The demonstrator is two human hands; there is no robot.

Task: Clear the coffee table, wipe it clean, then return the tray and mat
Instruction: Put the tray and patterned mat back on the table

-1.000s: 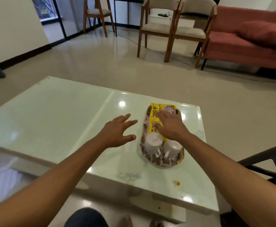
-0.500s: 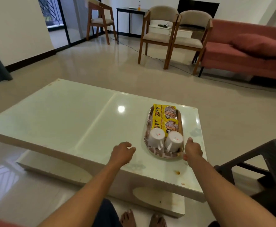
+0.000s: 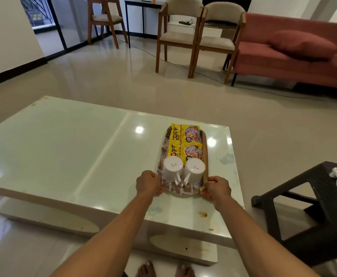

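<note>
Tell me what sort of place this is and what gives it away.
Most likely a home living room. A low coffee table stands on a glossy tiled floor, a pink sofa with a cushion sits along the far side, and cushioned wooden armchairs stand beside it.

A pale green glossy coffee table (image 3: 63,148) with rust-brown stains near its front edge carries an oval tray (image 3: 185,191) printed in a brown-and-white pattern with a tan wooden rim. On the tray, two bright yellow snack packets (image 3: 180,143) with red-and-black lettering and round food pictures lie behind two plain white upturned mugs (image 3: 183,170) bearing small red marks. Behind the table stand brown wooden chairs with beige cushions (image 3: 180,35) beside a dusty-pink sofa (image 3: 295,56), all on cream glossy floor tiles (image 3: 123,76); right of the table sits a dark brown plastic stool (image 3: 303,200).
</note>
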